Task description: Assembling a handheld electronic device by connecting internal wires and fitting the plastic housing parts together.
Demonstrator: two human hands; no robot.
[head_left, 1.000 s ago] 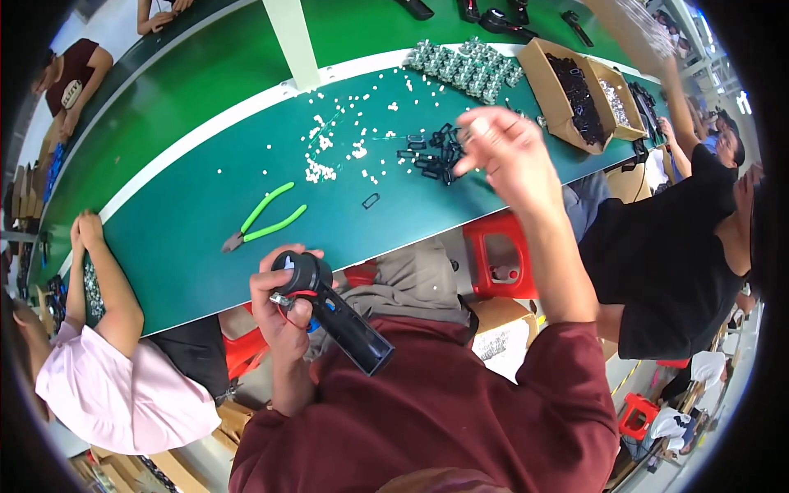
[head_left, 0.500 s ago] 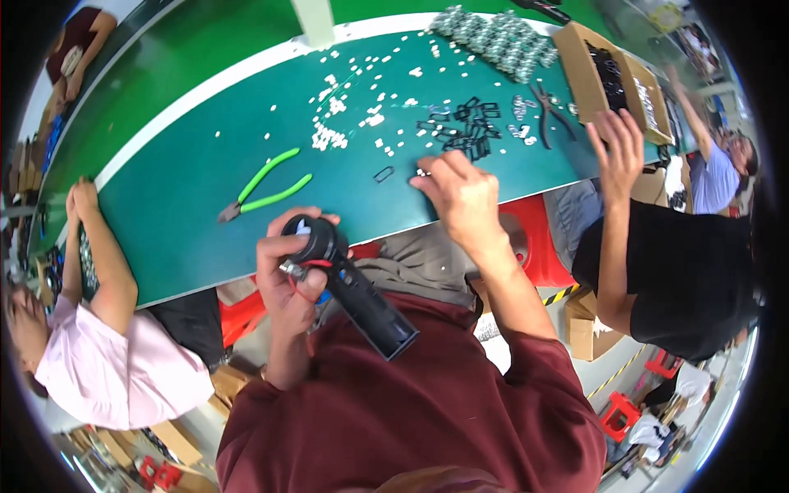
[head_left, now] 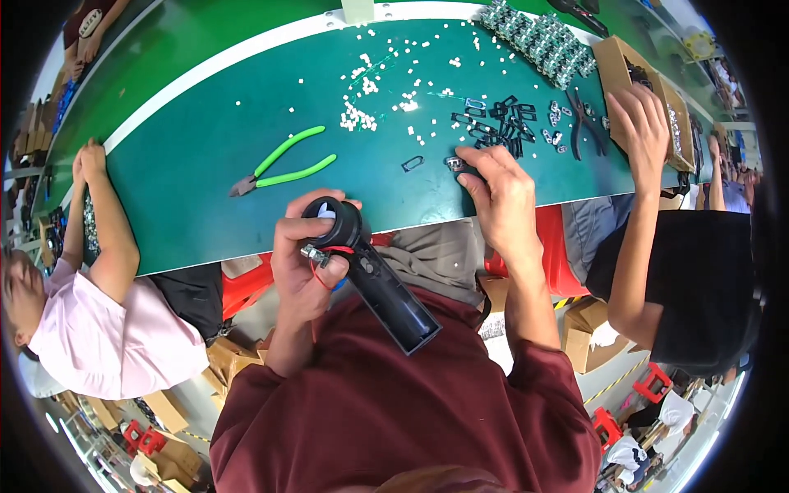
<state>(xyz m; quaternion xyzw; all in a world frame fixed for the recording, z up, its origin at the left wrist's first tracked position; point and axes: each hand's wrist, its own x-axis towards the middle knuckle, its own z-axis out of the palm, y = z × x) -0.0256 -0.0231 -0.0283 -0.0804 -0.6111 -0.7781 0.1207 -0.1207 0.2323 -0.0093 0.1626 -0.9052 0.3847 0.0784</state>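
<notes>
Holding: your left hand (head_left: 306, 267) has one black tubular housing (head_left: 393, 302), just below the centre of the frame; your right has one small silvery part (head_left: 454, 164), right of centre.
Cutters and pliers: two tools, one pair of green-handled cutters (head_left: 296, 175) left of centre and one pair of dark pliers (head_left: 579, 117) at upper right.
Black rings: one rectangular ring (head_left: 411, 169) lies alone near your right fingertips; the pile of black rings (head_left: 511, 123) beyond overlaps too much to count.
White bits: the white pieces (head_left: 358, 119) at upper centre are too many to count.
Boards: one cluster of green circuit boards (head_left: 538, 41), top right, single boards not countable.
Left grip: your fingers wrap the round end of the housing, thumb near a red wire (head_left: 315, 278); the open channel slants to lower right.
Right grip: thumb and forefinger pinch the silvery part low over the table; you cannot tell here whether it touches the top. Your forearm rises from the lower right.
Green table: the tabletop (head_left: 189, 189) curves across the frame, edged by a white strip (head_left: 215, 59).
Neighbours: one person in pink (head_left: 123, 345) at left, hands together; one in black (head_left: 690, 287) at right, a hand beside a cardboard box (head_left: 612, 66).
Floor: red stools (head_left: 559, 255) and cartons (head_left: 588, 329) show below the table edge.
</notes>
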